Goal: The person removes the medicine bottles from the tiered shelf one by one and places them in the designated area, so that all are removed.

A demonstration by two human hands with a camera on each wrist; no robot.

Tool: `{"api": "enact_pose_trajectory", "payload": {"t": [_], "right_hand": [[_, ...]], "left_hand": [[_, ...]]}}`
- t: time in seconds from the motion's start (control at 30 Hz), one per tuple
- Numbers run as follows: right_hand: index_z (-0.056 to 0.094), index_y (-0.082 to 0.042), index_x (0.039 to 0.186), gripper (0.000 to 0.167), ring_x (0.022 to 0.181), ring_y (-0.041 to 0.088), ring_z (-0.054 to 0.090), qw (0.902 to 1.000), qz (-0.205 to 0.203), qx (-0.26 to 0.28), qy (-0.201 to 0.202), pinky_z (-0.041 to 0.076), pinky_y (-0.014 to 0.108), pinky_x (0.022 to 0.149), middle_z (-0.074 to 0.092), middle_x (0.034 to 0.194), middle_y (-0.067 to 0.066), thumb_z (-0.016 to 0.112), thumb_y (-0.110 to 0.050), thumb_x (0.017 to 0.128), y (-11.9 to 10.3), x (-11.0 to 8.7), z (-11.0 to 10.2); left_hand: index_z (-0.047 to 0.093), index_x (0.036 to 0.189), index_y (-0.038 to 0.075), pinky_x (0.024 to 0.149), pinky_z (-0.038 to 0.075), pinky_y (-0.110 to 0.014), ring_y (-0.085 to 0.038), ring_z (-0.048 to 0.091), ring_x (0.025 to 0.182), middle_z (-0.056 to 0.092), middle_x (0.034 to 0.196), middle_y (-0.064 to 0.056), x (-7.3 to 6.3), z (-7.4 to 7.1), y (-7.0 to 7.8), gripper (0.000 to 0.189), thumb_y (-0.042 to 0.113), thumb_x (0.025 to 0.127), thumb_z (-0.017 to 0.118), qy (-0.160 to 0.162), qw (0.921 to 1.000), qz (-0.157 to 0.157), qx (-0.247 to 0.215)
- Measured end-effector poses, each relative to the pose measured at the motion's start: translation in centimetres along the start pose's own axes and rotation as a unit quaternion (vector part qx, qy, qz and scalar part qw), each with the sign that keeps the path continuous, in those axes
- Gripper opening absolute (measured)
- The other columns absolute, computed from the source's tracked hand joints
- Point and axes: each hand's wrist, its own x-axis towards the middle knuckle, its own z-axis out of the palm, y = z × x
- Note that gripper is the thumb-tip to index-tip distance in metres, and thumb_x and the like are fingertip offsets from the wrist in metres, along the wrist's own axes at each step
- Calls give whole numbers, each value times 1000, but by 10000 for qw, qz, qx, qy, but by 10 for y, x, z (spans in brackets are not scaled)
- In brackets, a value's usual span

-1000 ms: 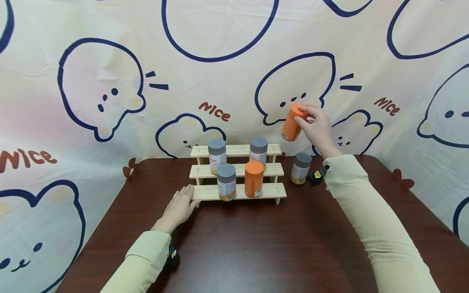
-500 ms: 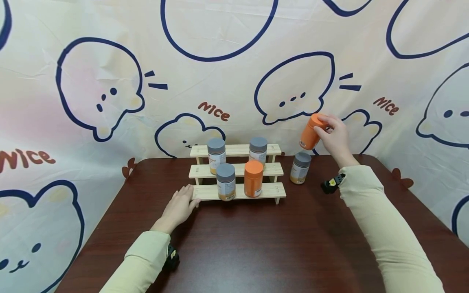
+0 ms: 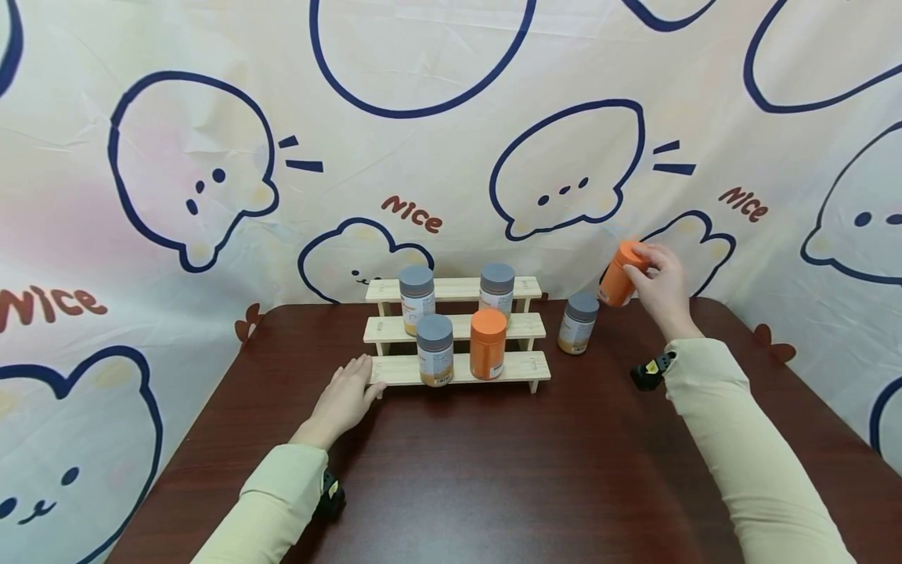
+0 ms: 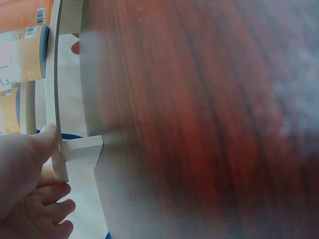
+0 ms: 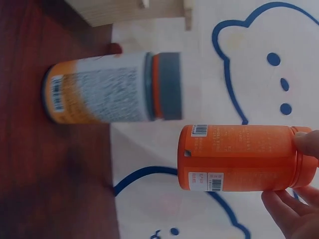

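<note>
My right hand [image 3: 664,286] holds an orange bottle [image 3: 618,276] by its lid, slightly tilted and raised behind the table's right part. In the right wrist view, fingers and thumb pinch this bottle [image 5: 239,158] at the lid end, beside a grey-lidded bottle [image 5: 107,88]. That grey-lidded bottle [image 3: 578,323] stands on the table, left of the held one. My left hand [image 3: 343,398] grips the left end of the lowest step of a three-tier wooden rack [image 3: 395,370]; the left wrist view shows the thumb [image 4: 47,139] against the plank's edge and fingers around its end.
On the rack's lowest step stand a grey-lidded bottle [image 3: 435,352] and an orange bottle [image 3: 488,346]. Two more grey-lidded bottles [image 3: 417,301] [image 3: 497,290] stand on the middle step. The dark wooden table [image 3: 479,478] meets a cartoon-printed cloth [image 3: 451,172] at the back.
My right hand has carried the orange bottle rightward and down, past the grey-lidded bottle on the table. My left hand has stayed at the rack's end.
</note>
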Motion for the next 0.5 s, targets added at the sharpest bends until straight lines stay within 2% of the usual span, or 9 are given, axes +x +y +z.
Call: {"api": "enact_pose_trajectory", "payload": {"t": [0.27,0.5], "right_hand": [[57,7,121,38,106,36,49,9994,49,-339,-49,44,51,87,51,120,22,63,-9,87,21,-16,3],[59,6,119,36,106,36,52,9976,145,-663,-116,45,47,86,51,123,20,64,-9,87,37,-29,11]], "left_hand": [[36,133,-16,105,21,-52,-42,31,127,36,136,-31,0,-1,0,57,21,94,55,-50,10000,-38,12],[36,132,-16,105,21,-51,-42,31,127,36,136,-31,0,-1,1,57,21,93,55,-52,10000,-60,18]]}}
